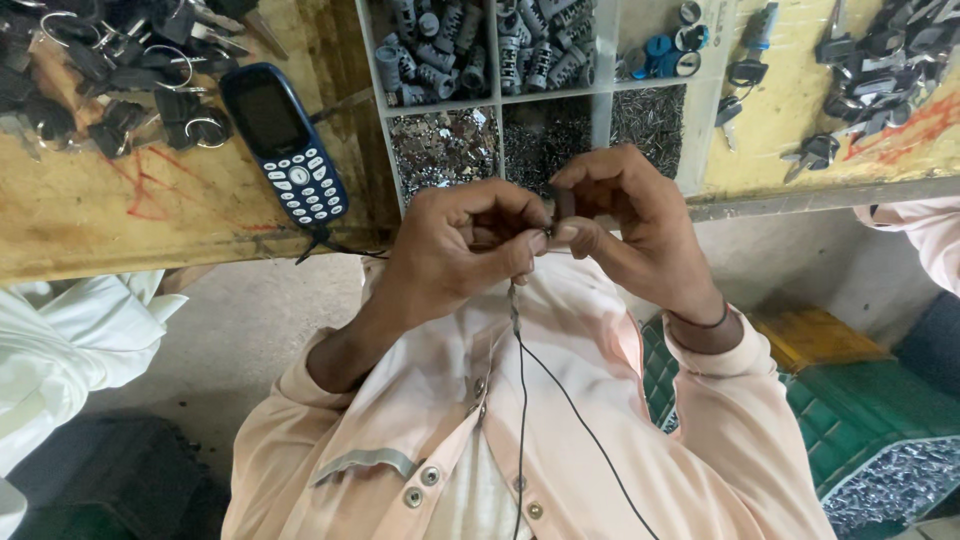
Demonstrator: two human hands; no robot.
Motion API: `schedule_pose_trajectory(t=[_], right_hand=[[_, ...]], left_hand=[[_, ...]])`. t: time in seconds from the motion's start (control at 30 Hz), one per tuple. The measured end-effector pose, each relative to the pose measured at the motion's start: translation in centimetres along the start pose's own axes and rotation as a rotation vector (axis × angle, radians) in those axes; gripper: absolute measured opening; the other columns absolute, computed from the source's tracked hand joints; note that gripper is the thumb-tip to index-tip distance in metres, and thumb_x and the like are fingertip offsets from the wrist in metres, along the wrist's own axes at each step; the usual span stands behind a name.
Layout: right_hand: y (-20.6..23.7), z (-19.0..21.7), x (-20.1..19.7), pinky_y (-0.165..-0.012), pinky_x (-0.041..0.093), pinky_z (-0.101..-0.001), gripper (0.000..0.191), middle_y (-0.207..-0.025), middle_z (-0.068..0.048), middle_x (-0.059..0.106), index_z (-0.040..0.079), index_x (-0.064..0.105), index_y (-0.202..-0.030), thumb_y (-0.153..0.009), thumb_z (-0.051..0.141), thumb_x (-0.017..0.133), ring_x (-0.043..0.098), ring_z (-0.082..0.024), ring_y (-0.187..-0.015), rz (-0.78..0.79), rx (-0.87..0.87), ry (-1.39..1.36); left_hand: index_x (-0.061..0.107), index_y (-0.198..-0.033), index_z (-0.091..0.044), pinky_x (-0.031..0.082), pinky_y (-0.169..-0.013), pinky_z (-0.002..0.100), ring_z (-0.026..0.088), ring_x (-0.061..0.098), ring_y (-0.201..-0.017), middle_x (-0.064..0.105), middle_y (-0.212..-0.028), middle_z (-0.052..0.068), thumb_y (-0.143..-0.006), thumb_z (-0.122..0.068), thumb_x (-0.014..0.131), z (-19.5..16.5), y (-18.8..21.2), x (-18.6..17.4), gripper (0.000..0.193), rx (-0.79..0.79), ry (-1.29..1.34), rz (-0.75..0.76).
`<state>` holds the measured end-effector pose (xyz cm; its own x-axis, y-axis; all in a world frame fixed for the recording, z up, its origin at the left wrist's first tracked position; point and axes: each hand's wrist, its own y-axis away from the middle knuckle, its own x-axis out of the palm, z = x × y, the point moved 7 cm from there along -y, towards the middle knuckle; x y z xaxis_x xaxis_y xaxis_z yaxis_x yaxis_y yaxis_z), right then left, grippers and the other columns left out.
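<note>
At the frame's centre, just below the near edge of a yellowed wooden workbench (120,215), the left hand (455,245) and right hand (625,225) meet fingertip to fingertip, both closed in a pinch on one small dark metal part (562,205), probably a lock cylinder; most of it is hidden by the fingers. Judged by its size, the part is light, rigid and smooth, likely to slip or roll, and best held across its sides between thumb and forefinger, as here. A thin black cord (560,395) runs down from the hands toward 6 o'clock over the peach shirt. At 12 o'clock sits a white compartment tray (500,97): six compartments show, three above with grey cylinders and blue caps, three below with fine metal bits too many to count. One blue keypad phone (285,140) lies at 10 o'clock; key heaps sit at 11 o'clock (110,70) and 2 o'clock (870,70). Two green crates (850,420) stand at 4 o'clock.
</note>
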<state>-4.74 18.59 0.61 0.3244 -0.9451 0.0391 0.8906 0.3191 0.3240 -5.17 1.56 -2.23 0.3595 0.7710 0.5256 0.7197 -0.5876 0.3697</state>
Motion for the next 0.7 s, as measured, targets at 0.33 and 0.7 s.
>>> schedule_pose_trajectory(t=[0.33, 0.7], right_hand=[[-0.2, 2.4, -5.3, -0.064, 0.05, -0.0445, 0.014, -0.091, -0.007, 0.064, 0.009, 0.068, -0.1, -0.098, 0.02, 0.075, 0.067, -0.032, -0.077, -0.099, -0.07, 1.386], [0.6, 2.1, -7.4, -0.067, 0.055, -0.0282, 0.015, -0.103, -0.011, 0.07, 0.0, 0.068, -0.108, -0.101, -0.006, 0.079, 0.074, -0.02, -0.086, -0.38, -0.108, 0.873]], left_hand=[[0.068, -0.112, 0.005, 0.057, -0.07, 0.022, 0.006, 0.064, -0.078, 0.069, -0.094, 0.004, -0.099, -0.009, 0.072, 1.4, -1.5, 0.4, 0.019, -0.014, -0.004, -0.049], [0.068, -0.112, 0.003, 0.057, -0.079, 0.021, 0.005, 0.064, -0.087, 0.068, -0.099, 0.003, -0.101, -0.008, 0.071, 0.3, -1.7, 0.4, 0.015, 0.109, -0.153, -0.062]])
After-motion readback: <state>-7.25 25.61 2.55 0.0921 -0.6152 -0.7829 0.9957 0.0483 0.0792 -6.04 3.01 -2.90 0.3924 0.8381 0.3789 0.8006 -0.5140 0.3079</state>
